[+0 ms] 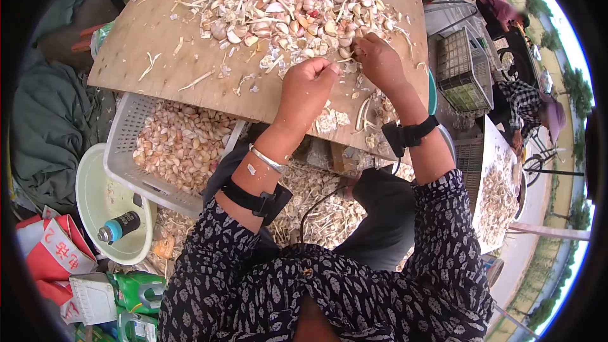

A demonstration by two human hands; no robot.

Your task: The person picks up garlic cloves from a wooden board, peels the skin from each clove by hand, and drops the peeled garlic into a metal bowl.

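Note:
A heap of loose garlic cloves (278, 0), mixed with dry stems and papery skins, lies on the wooden tabletop (152, 44). My left hand (309, 85) is closed in a pinch at the heap's near edge; whatever it pinches is too small to make out. Just to its right, my right hand (380, 62) has its fingers curled in at a garlic clove (346, 52) and appears to grip it. A thin pale strip, stem or skin, shows between the two hands' fingertips. Both hands stay low over the board, close together but apart.
Below the table's left edge, a white crate (126, 168) holds many cloves. Beside it, a pale green basin (95, 209) contains a blue-and-black bottle (120, 227). Garlic waste (316, 206) covers the ground. At right stand a crate (465, 69) and a person in a checked shirt (524, 104).

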